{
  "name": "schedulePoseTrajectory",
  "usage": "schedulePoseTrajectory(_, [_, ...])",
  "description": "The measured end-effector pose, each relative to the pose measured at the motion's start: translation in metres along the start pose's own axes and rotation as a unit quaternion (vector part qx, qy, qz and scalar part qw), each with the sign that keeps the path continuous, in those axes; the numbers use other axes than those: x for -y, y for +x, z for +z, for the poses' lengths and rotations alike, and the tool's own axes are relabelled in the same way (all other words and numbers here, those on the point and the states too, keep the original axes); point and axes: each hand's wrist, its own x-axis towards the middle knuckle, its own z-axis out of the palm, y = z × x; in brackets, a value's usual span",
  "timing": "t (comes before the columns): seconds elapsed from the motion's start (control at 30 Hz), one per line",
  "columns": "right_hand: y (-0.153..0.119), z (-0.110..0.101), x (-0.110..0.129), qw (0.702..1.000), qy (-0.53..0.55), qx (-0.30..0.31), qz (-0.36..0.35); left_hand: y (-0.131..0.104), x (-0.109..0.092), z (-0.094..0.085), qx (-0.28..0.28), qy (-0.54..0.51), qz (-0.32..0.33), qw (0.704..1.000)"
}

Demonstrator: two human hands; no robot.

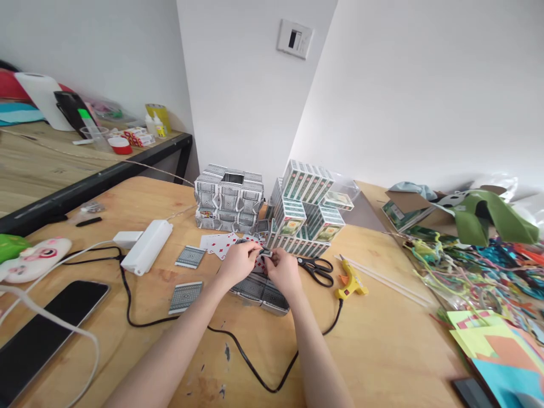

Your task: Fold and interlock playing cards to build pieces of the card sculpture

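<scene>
My left hand (241,260) and my right hand (282,271) meet at the middle of the table. Both pinch one small folded playing card (266,253) between their fingertips. Under and in front of them lies a low block built of playing cards (250,288), grey patterned backs outward. Face-up red-suit cards (223,243) are spread just behind my left hand. Two single cards lie face down to the left, one card (190,256) farther back and another card (186,297) nearer. My fingers partly hide the folded card.
Behind stand a large card structure (229,198) and stacked card boxes (293,215). Black scissors (318,271) and a yellow glue gun (351,280) lie right, its cord looping in front. A white power strip (147,247) and phone (51,334) are left. Craft scraps (467,266) crowd the right.
</scene>
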Motion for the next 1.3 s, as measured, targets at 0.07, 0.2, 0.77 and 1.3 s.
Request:
schedulePoseTrajectory(0.07, [0.0,0.0,0.0,1.0,-0.016,-0.004,0.006,0.0,0.0,0.0,0.005,-0.003,-0.001,1.0])
schedulePoseTrajectory(0.2, [0.0,0.0,0.0,1.0,-0.027,0.003,-0.004,0.0,-0.001,0.0,0.011,0.0,0.003,1.0])
schedulePoseTrajectory(0.77, [-0.003,-0.006,0.003,0.995,0.064,0.074,-0.023,0.001,0.002,0.0,0.001,0.005,0.002,1.0])
schedulePoseTrajectory(1.3, [-0.002,-0.008,0.006,0.99,0.123,0.074,0.016,-0.002,-0.007,-0.004,0.0,-0.015,0.005,1.0])
